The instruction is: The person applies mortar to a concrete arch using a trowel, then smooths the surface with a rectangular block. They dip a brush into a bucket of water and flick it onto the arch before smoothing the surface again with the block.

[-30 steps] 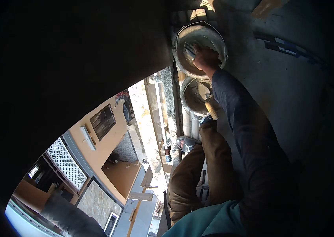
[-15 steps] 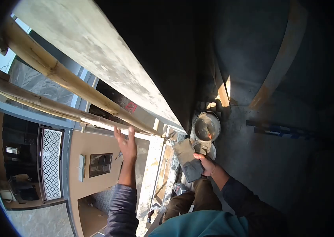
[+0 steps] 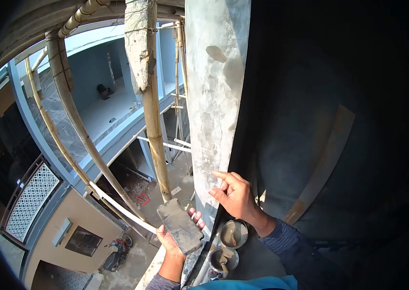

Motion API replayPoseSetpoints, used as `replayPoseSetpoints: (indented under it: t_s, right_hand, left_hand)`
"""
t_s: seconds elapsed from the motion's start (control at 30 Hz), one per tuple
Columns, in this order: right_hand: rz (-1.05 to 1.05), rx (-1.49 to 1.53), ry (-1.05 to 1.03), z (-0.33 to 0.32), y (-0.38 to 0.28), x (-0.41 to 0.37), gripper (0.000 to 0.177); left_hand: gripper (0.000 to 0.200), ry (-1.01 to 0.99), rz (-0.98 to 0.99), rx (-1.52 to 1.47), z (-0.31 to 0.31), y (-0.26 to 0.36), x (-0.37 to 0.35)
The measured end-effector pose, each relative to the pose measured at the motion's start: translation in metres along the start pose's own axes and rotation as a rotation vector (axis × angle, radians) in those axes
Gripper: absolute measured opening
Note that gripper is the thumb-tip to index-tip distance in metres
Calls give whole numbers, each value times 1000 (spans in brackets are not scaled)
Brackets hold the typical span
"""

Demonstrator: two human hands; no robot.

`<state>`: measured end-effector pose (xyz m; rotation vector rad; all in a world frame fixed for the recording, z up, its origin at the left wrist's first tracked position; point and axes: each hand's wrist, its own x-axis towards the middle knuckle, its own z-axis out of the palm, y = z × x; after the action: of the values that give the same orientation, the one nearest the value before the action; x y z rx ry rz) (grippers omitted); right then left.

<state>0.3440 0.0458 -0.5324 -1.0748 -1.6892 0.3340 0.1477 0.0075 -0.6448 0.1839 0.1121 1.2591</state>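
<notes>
A flat, mortar-caked board (image 3: 181, 226) lies tilted in my left hand (image 3: 168, 242), low in the middle of the view, my grip clamped around its lower edge. My right hand (image 3: 236, 197) is empty, its grip apart with the fingers half curled, at the edge of a grey plastered column (image 3: 214, 96). Two mortar buckets (image 3: 233, 233) sit below. A bamboo pole (image 3: 153, 121) rises just left of the column.
</notes>
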Motion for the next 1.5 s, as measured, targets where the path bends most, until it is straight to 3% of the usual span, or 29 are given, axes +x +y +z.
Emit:
replayPoseSetpoints:
  t_s: [0.07, 0.1, 0.17, 0.23, 0.3, 0.47, 0.57, 0.67, 0.7, 0.77, 0.8, 0.83, 0.9, 0.93, 1.0, 1.03, 1.1, 1.13, 1.17, 1.23, 1.33, 1.37, 1.43, 1.5]
  right_hand:
    - [-174, -105, 416, -33, -3, 57, 65]
    - [-195, -92, 516, -43, -12, 86, 75]
    - [-298, -205, 497, -48, -24, 133, 92]
    - [-340, -336, 535, -38, -27, 167, 95]
    - [-216, -177, 496, -28, -29, 184, 98]
    - [-140, -319, 617, -19, -47, 180, 98]
    - [-162, -345, 646, -17, -50, 179, 98]
    - [-139, -322, 643, -18, -44, 181, 97]
    - [-111, -339, 631, -18, -46, 181, 97]
    - [-160, -369, 643, -22, -51, 179, 97]
    - [-150, -378, 660, -21, -51, 179, 96]
    - [-142, -388, 677, -19, -50, 180, 95]
    - [-149, -379, 721, -16, -43, 182, 93]
    - [-165, -376, 717, -15, -42, 182, 93]
    - [-179, -375, 714, -16, -43, 182, 93]
    - [-175, -363, 709, -16, -44, 183, 93]
    - [-166, -352, 706, -18, -48, 181, 94]
    - [-159, -350, 682, -19, -51, 180, 95]
    - [-149, -349, 658, -20, -52, 180, 96]
    - [-141, -351, 646, -23, -47, 181, 96]
    - [-114, -376, 627, -22, -46, 177, 97]
    - [-100, -403, 632, -21, -48, 177, 97]
    - [-111, -377, 644, -20, -50, 178, 97]
    - [-125, -356, 652, -20, -47, 180, 98]
  left_hand:
    - [83, -151, 127, 51, 23, 29, 17]
    - [79, -262, 167, 94, 34, 47, 27]
    - [70, -347, 394, 136, 90, 77, 38]
    - [63, -407, 545, 126, 151, 104, 48]
    - [58, -420, 698, 187, 212, 137, 59]
    - [44, -814, 780, 432, 389, 228, 97]
    - [48, -920, 805, 612, 495, 264, 99]
    - [49, -1152, 819, 775, 572, 295, 95]
    - [46, -1103, 879, 836, 586, 295, 82]
    - [53, -1172, 767, 750, 613, 302, 78]
    - [44, -1226, 721, 825, 617, 302, 63]
    - [42, -1241, 712, 593, 630, 290, 55]
    - [41, -1445, 639, 777, 644, 296, 54]
    - [41, -1448, 638, 778, 650, 298, 55]
    - [46, -1305, 881, 937, 659, 300, 60]
    - [46, -1310, 879, 939, 664, 295, 67]
    - [46, -794, 975, 817, 668, 275, 86]
    - [42, -832, 1054, 801, 676, 283, 128]
    - [38, -1028, 817, 897, 676, 279, 135]
    - [43, -1022, 629, 920, 664, 276, 148]
    - [40, -1041, 753, 924, 627, 264, 113]
    - [40, -1067, 768, 827, 626, 267, 104]
    - [38, -1247, 557, 527, 634, 265, 70]
    - [39, -1499, 877, 841, 660, 290, 57]
